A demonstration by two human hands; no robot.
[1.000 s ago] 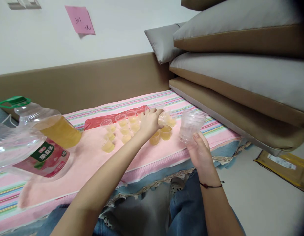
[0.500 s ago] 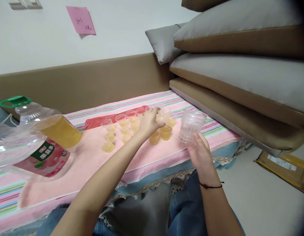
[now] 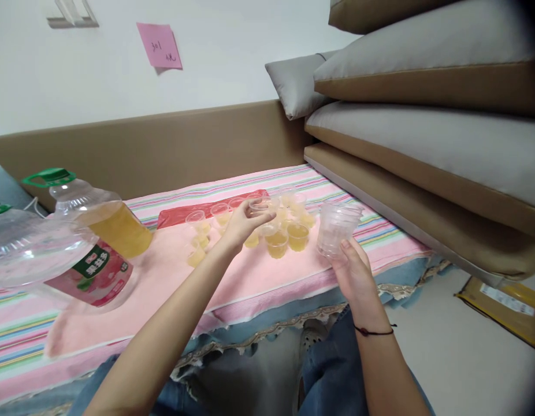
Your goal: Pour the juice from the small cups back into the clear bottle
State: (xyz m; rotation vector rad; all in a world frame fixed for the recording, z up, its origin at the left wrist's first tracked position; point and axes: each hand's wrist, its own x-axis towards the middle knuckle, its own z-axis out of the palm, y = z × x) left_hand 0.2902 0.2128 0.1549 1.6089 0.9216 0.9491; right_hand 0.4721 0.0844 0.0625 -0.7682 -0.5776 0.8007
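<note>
My right hand (image 3: 354, 263) is wrapped round a stack of clear plastic cups (image 3: 337, 231), held tilted at the right of the pink cloth. My left hand (image 3: 245, 225) hovers over the group of cups, thumb and fingers apart; a clear rim shows behind them, with no firm hold visible. Beneath and around it stand several clear cups of yellow drink, among them a front cup (image 3: 277, 244) and its neighbour (image 3: 297, 237). Another filled cup (image 3: 196, 254) stands left of the forearm. My left hand and forearm hide part of the cups.
Two large bottles stand on the left: one with yellow drink (image 3: 124, 228), one with a pink label (image 3: 94, 271). A red packet (image 3: 176, 215) lies behind the cups. Stacked cushions (image 3: 423, 133) rise at the right, and a parcel (image 3: 501, 306) lies on the floor.
My left hand has drawn back leftward over the cups, uncovering more of those on the right. My right hand still holds the stack. The view has shifted slightly.
</note>
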